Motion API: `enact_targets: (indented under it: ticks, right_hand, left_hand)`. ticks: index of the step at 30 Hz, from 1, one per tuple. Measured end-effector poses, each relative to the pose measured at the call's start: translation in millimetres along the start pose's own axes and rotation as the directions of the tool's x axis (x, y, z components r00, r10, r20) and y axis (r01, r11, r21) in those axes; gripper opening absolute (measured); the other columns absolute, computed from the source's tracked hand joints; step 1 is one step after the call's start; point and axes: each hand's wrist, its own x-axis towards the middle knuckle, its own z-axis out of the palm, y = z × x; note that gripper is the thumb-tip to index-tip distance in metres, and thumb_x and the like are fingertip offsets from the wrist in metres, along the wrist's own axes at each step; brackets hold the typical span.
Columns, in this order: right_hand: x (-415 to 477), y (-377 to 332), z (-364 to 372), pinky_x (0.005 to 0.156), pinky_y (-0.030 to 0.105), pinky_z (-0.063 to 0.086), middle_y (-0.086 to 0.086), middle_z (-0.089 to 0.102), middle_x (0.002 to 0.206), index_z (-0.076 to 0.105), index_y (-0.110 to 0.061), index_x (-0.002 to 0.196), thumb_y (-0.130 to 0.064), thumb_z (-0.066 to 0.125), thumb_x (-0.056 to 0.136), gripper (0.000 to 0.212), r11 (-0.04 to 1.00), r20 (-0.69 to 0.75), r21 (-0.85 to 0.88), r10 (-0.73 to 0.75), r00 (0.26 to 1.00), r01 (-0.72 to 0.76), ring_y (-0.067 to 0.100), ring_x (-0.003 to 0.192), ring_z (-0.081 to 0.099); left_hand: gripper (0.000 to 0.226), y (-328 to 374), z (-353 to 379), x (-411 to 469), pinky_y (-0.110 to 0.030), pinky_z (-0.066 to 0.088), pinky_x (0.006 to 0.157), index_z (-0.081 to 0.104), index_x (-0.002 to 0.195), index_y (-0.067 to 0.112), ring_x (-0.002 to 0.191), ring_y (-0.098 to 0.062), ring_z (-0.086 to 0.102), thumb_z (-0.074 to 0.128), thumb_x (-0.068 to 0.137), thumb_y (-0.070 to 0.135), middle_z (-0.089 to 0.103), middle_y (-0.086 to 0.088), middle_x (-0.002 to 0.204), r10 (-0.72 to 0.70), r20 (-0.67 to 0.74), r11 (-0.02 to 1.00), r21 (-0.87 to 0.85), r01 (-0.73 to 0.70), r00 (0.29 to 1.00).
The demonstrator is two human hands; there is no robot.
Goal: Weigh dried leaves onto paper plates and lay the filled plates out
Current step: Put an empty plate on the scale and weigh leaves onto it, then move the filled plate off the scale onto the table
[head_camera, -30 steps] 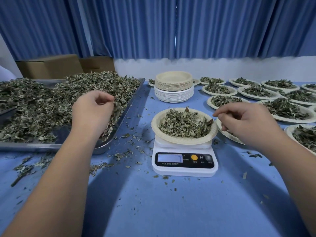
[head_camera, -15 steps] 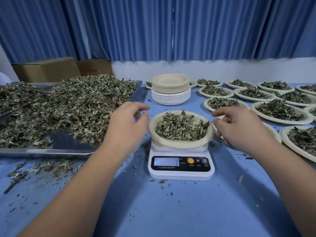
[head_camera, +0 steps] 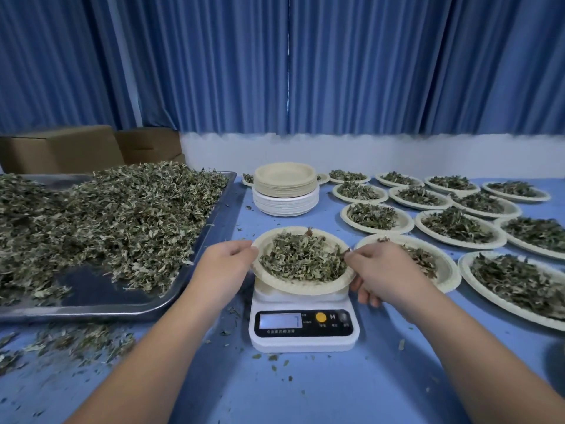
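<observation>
Both the left hand [head_camera: 227,266] and right hand [head_camera: 386,272] now pinch the rim of the filled plate [head_camera: 301,290] on the scale [head_camera: 305,342]; a moment ago the left was at the tray [head_camera: 122,310]. Weighing looks done, so it likely joins the laid-out plates [head_camera: 376,230] beyond.

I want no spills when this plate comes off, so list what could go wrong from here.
1. The leaves are heaped on a thin paper plate. The left hand and right hand grip opposite rims, so the plate may flex or tilt and shed leaves, spoiling the weight.
2. The nearest filled plate lies just behind the right hand, and a swing to that side could knock it.
</observation>
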Motion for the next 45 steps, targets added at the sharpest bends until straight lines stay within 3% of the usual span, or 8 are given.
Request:
enact_targets:
  ticks: [2, 4, 13, 18, 26, 33, 40, 45]
  right_hand:
    - [-6, -1, -1, 0.033, 0.022, 0.035, 0.007, 0.057, 0.044, 0.063, 0.007, 0.093, -0.013, 0.051, 0.097, 0.023, 0.987, -0.014, 0.162, 0.021, 1.000, -0.018, 0.017, 0.032, 0.048]
    - [-15, -2, -5, 0.034, 0.023, 0.034, 0.007, 0.054, 0.046, 0.063, 0.001, 0.093, -0.009, 0.051, 0.096, 0.016, 0.950, -0.040, 0.310, 0.037, 0.998, -0.023, 0.017, 0.034, 0.048]
    - [-67, -13, -60, 0.041, 0.026, 0.034, 0.007, 0.053, 0.046, 0.061, -0.008, 0.100, -0.009, 0.052, 0.096, 0.010, 0.897, -0.063, 0.442, 0.040, 0.997, -0.008, 0.020, 0.042, 0.048]
    - [-86, -12, -96, 0.040, 0.025, 0.037, 0.011, 0.056, 0.052, 0.056, 0.003, 0.113, -0.004, 0.050, 0.096, 0.020, 0.905, -0.076, 0.424, 0.061, 0.995, -0.023, 0.019, 0.041, 0.051]
    - [-68, 12, -160, 0.044, 0.029, 0.035, 0.009, 0.052, 0.050, 0.056, -0.016, 0.090, -0.005, 0.052, 0.095, 0.012, 0.900, -0.121, 0.430, 0.138, 0.983, -0.074, 0.021, 0.047, 0.049]
    - [40, 44, -218, 0.041, 0.025, 0.044, 0.005, 0.057, 0.046, 0.056, -0.021, 0.096, -0.006, 0.056, 0.094, 0.015, 0.915, -0.190, 0.395, 0.163, 0.968, -0.077, 0.017, 0.042, 0.055]
    - [142, 73, -249, 0.043, 0.028, 0.044, 0.011, 0.057, 0.056, 0.065, -0.016, 0.105, -0.011, 0.055, 0.095, 0.015, 0.888, -0.191, 0.455, 0.172, 0.966, -0.068, 0.021, 0.047, 0.056]
    - [159, 80, -295, 0.040, 0.024, 0.036, 0.008, 0.049, 0.052, 0.058, -0.004, 0.095, -0.006, 0.060, 0.092, 0.005, 0.797, -0.165, 0.568, 0.354, 0.920, -0.205, 0.019, 0.043, 0.050]
  left_hand:
    - [0.027, 3, -1, -2, -0.029, 0.046, 0.059, 0.067, 0.119, 0.016, 0.057, -0.011, 0.056, 0.059, 0.094, 0.019, 0.068, -0.002, 0.067, 0.007, 0.008, 0.996, -0.092, -0.006, 1.000]
    - [0.024, 6, -3, -4, -0.025, 0.043, 0.050, 0.068, 0.116, 0.016, 0.050, -0.010, 0.048, 0.059, 0.094, 0.017, 0.056, 0.001, 0.054, 0.012, 0.034, 0.986, -0.168, -0.006, 0.999]
    - [0.025, 35, 9, -53, -0.024, 0.044, 0.050, 0.069, 0.113, 0.001, 0.058, -0.015, 0.048, 0.053, 0.094, 0.001, 0.053, -0.019, 0.085, 0.088, 0.217, 0.834, -0.549, 0.048, 0.972]
    - [0.028, 69, 30, -84, -0.026, 0.045, 0.049, 0.066, 0.116, 0.005, 0.052, -0.016, 0.047, 0.048, 0.095, -0.001, 0.054, -0.014, 0.078, 0.072, 0.320, 0.846, -0.521, 0.112, 0.945]
    - [0.036, 115, 88, -60, -0.025, 0.048, 0.049, 0.058, 0.129, 0.010, 0.054, -0.019, 0.056, 0.052, 0.094, 0.003, 0.066, -0.012, 0.080, 0.046, 0.503, 0.918, -0.362, 0.162, 0.863]
    - [0.038, 129, 174, 32, -0.027, 0.049, 0.048, 0.057, 0.127, 0.017, 0.055, -0.021, 0.059, 0.054, 0.093, 0.002, 0.071, -0.009, 0.077, 0.075, 0.616, 0.876, -0.416, 0.243, 0.784]
    - [0.030, 147, 254, 123, -0.026, 0.050, 0.048, 0.059, 0.122, 0.023, 0.055, -0.017, 0.062, 0.050, 0.096, 0.012, 0.072, -0.011, 0.081, -0.032, 0.562, 0.812, -0.468, 0.349, 0.827]
    - [0.022, 194, 302, 144, -0.032, 0.050, 0.063, 0.063, 0.114, 0.023, 0.068, -0.015, 0.069, 0.047, 0.099, 0.022, 0.075, -0.006, 0.093, -0.103, 0.559, 0.821, -0.419, 0.388, 0.823]
